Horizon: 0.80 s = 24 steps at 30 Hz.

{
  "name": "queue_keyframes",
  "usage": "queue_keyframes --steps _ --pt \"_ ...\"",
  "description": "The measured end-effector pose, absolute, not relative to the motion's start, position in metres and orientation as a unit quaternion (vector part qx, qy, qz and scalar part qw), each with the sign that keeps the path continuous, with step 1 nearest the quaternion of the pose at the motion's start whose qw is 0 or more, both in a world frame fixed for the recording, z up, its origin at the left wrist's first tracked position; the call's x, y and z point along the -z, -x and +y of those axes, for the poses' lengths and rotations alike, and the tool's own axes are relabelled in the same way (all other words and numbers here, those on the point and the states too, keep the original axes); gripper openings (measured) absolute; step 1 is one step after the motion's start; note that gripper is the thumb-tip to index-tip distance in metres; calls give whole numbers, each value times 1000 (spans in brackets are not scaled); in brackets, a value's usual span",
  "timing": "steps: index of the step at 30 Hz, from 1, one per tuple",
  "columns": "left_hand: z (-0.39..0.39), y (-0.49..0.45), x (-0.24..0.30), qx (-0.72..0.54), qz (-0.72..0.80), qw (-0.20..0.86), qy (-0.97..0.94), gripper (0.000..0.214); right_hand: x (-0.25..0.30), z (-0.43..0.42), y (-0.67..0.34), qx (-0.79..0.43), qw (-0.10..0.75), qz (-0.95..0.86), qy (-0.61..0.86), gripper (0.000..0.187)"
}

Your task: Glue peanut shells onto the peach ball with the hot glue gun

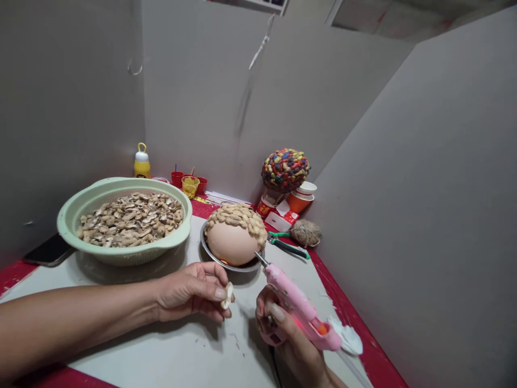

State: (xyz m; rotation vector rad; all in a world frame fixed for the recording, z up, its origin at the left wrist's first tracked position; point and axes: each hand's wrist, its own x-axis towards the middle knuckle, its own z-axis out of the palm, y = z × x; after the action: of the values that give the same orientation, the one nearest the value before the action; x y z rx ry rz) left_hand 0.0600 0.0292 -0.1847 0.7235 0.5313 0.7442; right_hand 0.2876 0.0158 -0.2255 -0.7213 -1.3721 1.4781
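Note:
My left hand [191,291] pinches a small peanut shell half [228,295] between thumb and fingertips, low over the white board. My right hand [278,328] grips a pink glue gun [297,304] with its metal nozzle pointing up-left toward a peach-coloured balloon [232,242]. The balloon rests in a metal dish [214,257], and its top is covered with glued peanut shells [236,215]. The nozzle tip is just beside the dish's right rim.
A pale green colander [121,253] full of peanut shells stands at left, a dark phone [48,249] beside it. Behind are a yellow bottle [141,161], red cups [177,178], a multicoloured shell ball [285,170], green-handled pliers [288,245], a twine ball [306,233]. Grey partitions enclose the table.

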Motion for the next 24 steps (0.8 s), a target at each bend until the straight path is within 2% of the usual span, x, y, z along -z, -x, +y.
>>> queue_keyframes --steps 24 --pt "48 -55 188 -406 275 818 -300 26 226 8 -291 -561 395 -613 392 37"
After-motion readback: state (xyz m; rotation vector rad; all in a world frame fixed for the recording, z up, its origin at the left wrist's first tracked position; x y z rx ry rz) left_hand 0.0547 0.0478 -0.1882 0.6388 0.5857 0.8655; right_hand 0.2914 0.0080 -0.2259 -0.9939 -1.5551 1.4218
